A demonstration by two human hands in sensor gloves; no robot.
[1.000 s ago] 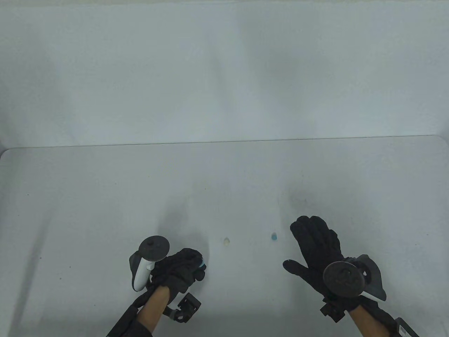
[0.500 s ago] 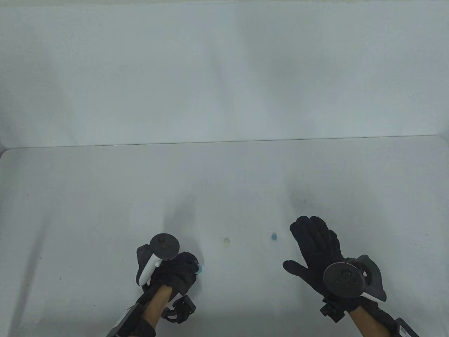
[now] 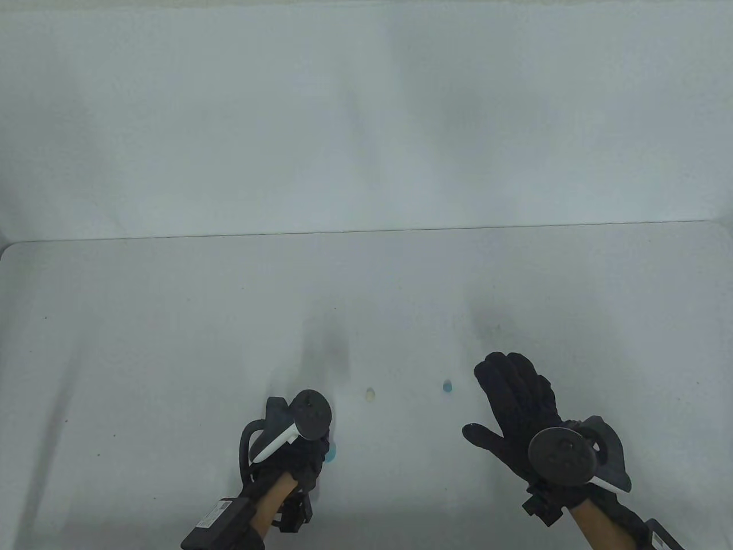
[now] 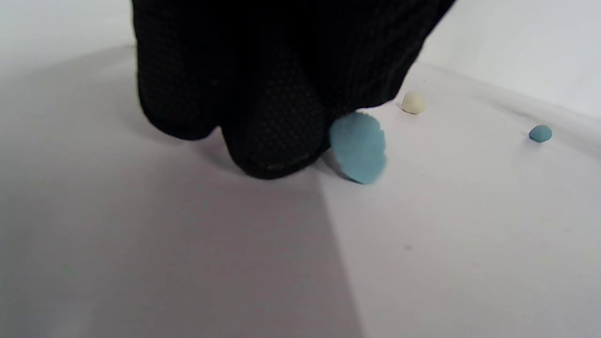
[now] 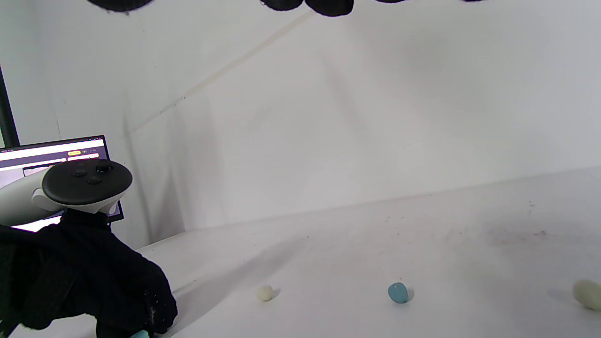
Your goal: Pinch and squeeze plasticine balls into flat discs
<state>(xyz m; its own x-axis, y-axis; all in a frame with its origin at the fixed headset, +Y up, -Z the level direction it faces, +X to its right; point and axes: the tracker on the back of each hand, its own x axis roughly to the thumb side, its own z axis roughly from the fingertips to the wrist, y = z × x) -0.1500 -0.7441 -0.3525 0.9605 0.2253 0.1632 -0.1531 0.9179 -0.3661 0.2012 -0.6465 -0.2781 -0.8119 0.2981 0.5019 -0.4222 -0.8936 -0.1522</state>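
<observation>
My left hand [image 3: 312, 452] is near the table's front edge and pinches a flattened blue plasticine disc [image 3: 331, 452]. In the left wrist view the disc [image 4: 359, 146] stands on edge beside my gloved fingers [image 4: 277, 136], its lower rim at the table surface. A cream ball [image 3: 370, 393] and a blue ball [image 3: 447, 385] lie on the table between my hands; both show in the left wrist view, cream [image 4: 412, 102] and blue [image 4: 540, 133]. My right hand [image 3: 515, 401] is spread open, palm down, empty, to the right of the blue ball.
The right wrist view shows a second cream ball [image 5: 587, 294] at the right, past the blue ball [image 5: 397, 292]. A laptop screen [image 5: 51, 155] stands behind my left hand. The white table [image 3: 172, 321] ends at a white wall.
My left hand has moved right and toward the front edge, turning its tracker over, with the blue disc in its fingers. The right hand and the balls have not moved.
</observation>
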